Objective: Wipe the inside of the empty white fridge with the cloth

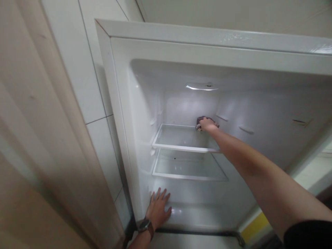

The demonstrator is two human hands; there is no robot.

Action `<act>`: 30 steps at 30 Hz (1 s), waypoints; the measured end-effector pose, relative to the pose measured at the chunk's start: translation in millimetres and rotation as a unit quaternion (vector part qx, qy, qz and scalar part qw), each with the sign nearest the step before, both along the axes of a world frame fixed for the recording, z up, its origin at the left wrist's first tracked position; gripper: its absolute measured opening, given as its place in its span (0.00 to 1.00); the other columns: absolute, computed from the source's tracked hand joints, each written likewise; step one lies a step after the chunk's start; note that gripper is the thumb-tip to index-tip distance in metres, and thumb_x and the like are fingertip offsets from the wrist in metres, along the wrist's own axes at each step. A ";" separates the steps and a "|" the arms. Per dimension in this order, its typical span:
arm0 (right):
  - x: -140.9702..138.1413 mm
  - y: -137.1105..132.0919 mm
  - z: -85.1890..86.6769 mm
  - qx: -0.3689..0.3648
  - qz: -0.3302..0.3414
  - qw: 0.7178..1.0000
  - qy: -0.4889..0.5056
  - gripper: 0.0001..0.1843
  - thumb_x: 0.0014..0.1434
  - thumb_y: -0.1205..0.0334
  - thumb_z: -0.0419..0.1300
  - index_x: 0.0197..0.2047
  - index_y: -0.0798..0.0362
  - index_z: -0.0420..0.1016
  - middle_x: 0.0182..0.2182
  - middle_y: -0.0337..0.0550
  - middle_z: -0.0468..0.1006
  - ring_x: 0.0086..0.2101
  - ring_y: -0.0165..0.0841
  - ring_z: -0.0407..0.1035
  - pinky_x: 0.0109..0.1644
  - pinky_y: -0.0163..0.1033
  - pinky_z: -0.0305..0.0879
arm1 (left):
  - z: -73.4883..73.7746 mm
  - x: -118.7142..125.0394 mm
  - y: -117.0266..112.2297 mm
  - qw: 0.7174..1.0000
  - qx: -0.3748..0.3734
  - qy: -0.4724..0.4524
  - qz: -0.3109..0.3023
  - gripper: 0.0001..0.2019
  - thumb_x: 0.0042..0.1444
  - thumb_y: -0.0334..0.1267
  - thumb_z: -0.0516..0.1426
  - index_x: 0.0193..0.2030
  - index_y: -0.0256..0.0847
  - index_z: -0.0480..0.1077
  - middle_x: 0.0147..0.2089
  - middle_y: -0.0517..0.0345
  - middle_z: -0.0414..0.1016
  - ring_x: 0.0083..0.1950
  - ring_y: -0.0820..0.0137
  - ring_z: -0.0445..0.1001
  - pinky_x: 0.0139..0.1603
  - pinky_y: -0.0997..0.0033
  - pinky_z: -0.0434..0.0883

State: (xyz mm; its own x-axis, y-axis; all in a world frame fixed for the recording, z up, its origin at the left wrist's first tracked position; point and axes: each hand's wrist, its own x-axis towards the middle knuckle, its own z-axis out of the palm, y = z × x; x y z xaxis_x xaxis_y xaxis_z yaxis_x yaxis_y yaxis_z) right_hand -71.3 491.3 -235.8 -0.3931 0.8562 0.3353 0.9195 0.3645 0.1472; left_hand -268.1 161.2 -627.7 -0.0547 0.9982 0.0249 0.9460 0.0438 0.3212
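Observation:
Inside a white refrigerator, my right hand reaches to the back right corner, above the upper glass shelf. Its fingers are closed on a dark, crumpled cloth, pressed near the back wall; part of the cloth is hidden by the hand. My left hand, with a watch on the wrist, rests low by the left inner wall. Its fingers are spread and nothing is in them. The lower glass shelf lies between the two hands' heights.
A light cover is set in the ceiling of the compartment. Shelf ledges stick out from the right wall. White tiles and a wooden panel stand close on the left. A yellow patch shows at lower right.

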 end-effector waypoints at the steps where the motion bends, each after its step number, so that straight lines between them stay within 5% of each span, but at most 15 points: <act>1: -17.9 -5.3 -1.0 -0.012 0.023 1.000 -0.014 0.22 0.54 0.60 0.70 0.52 0.60 0.82 0.55 0.66 0.75 0.49 0.44 0.74 0.54 0.45 0.69 | -0.4 -0.1 0.3 1.000 0.001 0.003 0.000 0.34 0.62 0.50 0.53 0.76 0.56 0.61 0.80 0.64 0.51 0.82 0.53 0.39 0.80 0.40 0.35; 5: -104.1 -35.9 -8.2 -0.026 0.184 0.982 -0.044 0.25 0.61 0.55 0.64 0.62 0.44 0.77 0.62 0.49 0.71 0.49 0.37 0.73 0.58 0.40 0.68 | 1.2 -0.3 1.1 1.000 -0.012 0.016 -0.008 0.35 0.63 0.51 0.52 0.77 0.54 0.59 0.81 0.63 0.49 0.82 0.51 0.39 0.79 0.39 0.38; 8: -145.8 -52.8 -12.8 -0.015 0.284 0.957 -0.054 0.22 0.66 0.58 0.59 0.62 0.42 0.76 0.62 0.41 0.71 0.57 0.35 0.68 0.65 0.37 0.62 | 5.6 0.3 1.1 0.999 -0.028 0.028 -0.015 0.35 0.62 0.49 0.52 0.77 0.52 0.58 0.81 0.60 0.48 0.82 0.50 0.39 0.79 0.38 0.39; 11: -135.6 -48.2 -14.9 -0.004 0.288 0.955 -0.063 0.18 0.67 0.58 0.58 0.58 0.46 0.78 0.63 0.43 0.70 0.59 0.37 0.66 0.67 0.42 0.62 | 9.9 1.7 0.3 0.999 -0.037 0.030 -0.016 0.35 0.63 0.48 0.52 0.78 0.52 0.58 0.81 0.60 0.48 0.82 0.49 0.39 0.79 0.37 0.39; 17: -10.3 -2.0 -15.0 0.024 0.104 0.992 -0.063 0.23 0.67 0.51 0.62 0.59 0.55 0.72 0.58 0.50 0.72 0.56 0.36 0.70 0.61 0.50 0.72 | 9.3 2.3 -0.7 1.000 -0.015 0.011 -0.002 0.35 0.62 0.49 0.53 0.76 0.53 0.61 0.81 0.61 0.50 0.82 0.50 0.40 0.79 0.38 0.38; 20: 25.4 12.7 -12.1 0.033 0.051 0.995 -0.074 0.23 0.68 0.50 0.61 0.59 0.56 0.72 0.55 0.49 0.74 0.53 0.35 0.72 0.58 0.48 0.75 | 8.5 2.2 -0.8 1.000 -0.005 0.003 -0.003 0.34 0.63 0.50 0.52 0.76 0.54 0.62 0.80 0.62 0.50 0.82 0.51 0.40 0.79 0.37 0.36; 25: -21.4 6.8 -12.4 0.025 0.103 0.988 -0.114 0.23 0.68 0.49 0.61 0.58 0.57 0.72 0.54 0.48 0.75 0.51 0.34 0.72 0.57 0.47 0.75 | 11.1 3.1 -1.5 1.000 -0.014 0.001 -0.002 0.34 0.62 0.51 0.53 0.76 0.53 0.61 0.80 0.61 0.51 0.82 0.50 0.40 0.79 0.37 0.38; 30: -108.0 -27.1 -13.3 0.037 0.279 0.947 -0.153 0.19 0.67 0.63 0.57 0.60 0.52 0.75 0.62 0.51 0.69 0.56 0.38 0.66 0.61 0.45 0.66 | 7.8 1.5 -0.8 1.000 -0.013 -0.008 -0.005 0.34 0.63 0.53 0.52 0.76 0.54 0.61 0.81 0.61 0.50 0.82 0.50 0.39 0.79 0.38 0.37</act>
State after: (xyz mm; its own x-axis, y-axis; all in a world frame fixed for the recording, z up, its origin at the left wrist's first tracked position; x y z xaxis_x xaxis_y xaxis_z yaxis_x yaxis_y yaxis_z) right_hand -179.4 464.2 -249.1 -0.8660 0.4650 0.1839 0.4970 0.7593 0.4200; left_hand -266.6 160.4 -619.9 -0.0457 0.9990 -0.0011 0.9412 0.0434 0.3350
